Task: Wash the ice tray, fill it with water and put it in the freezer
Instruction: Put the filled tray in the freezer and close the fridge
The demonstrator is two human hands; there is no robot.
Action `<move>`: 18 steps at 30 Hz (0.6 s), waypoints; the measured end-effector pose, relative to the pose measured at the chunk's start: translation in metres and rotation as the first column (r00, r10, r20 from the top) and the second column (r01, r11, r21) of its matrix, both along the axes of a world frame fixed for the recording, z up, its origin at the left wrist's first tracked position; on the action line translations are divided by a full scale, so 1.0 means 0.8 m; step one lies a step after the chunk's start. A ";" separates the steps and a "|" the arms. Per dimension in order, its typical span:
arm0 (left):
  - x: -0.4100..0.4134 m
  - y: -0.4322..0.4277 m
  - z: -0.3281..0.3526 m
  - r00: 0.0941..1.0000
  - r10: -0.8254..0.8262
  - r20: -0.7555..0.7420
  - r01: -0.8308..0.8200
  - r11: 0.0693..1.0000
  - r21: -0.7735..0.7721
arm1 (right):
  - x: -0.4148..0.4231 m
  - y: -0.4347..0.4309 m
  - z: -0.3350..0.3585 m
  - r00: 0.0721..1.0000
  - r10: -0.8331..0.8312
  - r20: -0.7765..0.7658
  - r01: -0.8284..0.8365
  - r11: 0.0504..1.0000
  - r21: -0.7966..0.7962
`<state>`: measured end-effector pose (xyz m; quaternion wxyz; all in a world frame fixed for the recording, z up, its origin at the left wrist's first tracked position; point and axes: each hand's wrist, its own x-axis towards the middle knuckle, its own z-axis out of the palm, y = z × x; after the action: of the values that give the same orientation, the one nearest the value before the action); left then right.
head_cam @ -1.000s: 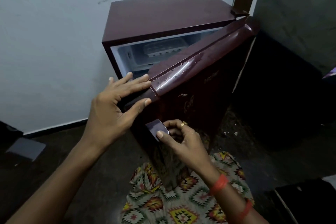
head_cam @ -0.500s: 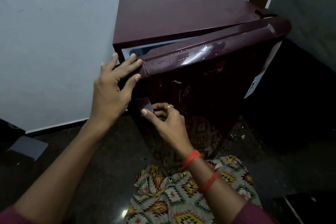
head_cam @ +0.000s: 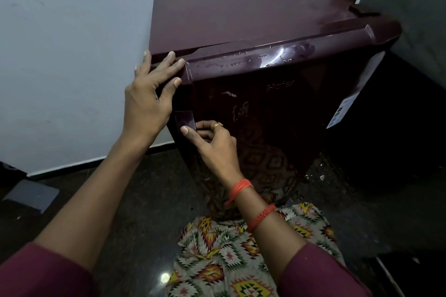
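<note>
Looking down at a small maroon fridge (head_cam: 241, 14) parked against a pale wall (head_cam: 72, 55). Got the door (head_cam: 289, 116) pushed right up against it now, versus hanging wide open a second ago, enough to show the white freezer box up top. Half a second back, still had a thin gap there. Can't see the ice tray any more: last spotted inside that freezer box a second ago, now hidden behind the door. Still got the left hand (head_cam: 147, 101) spread flat with straight fingers over the near left top corner, pressing on the seam between door and fridge top, gripping nothing. Still pinching the little handle tab (head_cam: 185, 119) on the door's left edge with the right hand (head_cam: 214, 144), thumb on the tab's face and fingers curled in behind it. Can make out a ring (head_cam: 219, 124) on that hand and orange threads (head_cam: 241, 189) round the wrist. Also seeing water drops (head_cam: 253, 60) along the door's rounded top edge, a white sticker (head_cam: 345, 108) on its right side, and a patterned cloth (head_cam: 229, 255) nearest the camera over the dark floor (head_cam: 144, 200).
</note>
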<state>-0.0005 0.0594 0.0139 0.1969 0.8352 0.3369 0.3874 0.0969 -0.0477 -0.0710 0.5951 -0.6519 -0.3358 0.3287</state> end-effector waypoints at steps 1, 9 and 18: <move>0.001 0.004 0.000 1.000 -0.001 0.001 0.001 1.000 -0.002 | 0.000 0.004 -0.001 1.000 -0.005 0.005 0.005 1.000 0.000; 0.006 0.022 0.002 1.000 -0.008 0.013 0.009 0.999 -0.036 | -0.004 0.022 -0.003 0.999 -0.034 0.026 0.034 0.999 0.007; 0.013 -0.003 -0.009 0.996 0.071 -0.062 -0.068 0.997 0.042 | 0.003 -0.004 -0.021 0.994 -0.021 0.103 0.018 0.999 0.032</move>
<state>0.0098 0.0567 0.0066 0.1558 0.8385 0.3641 0.3742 0.0993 -0.0506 -0.0880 0.5902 -0.6619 -0.3648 0.2836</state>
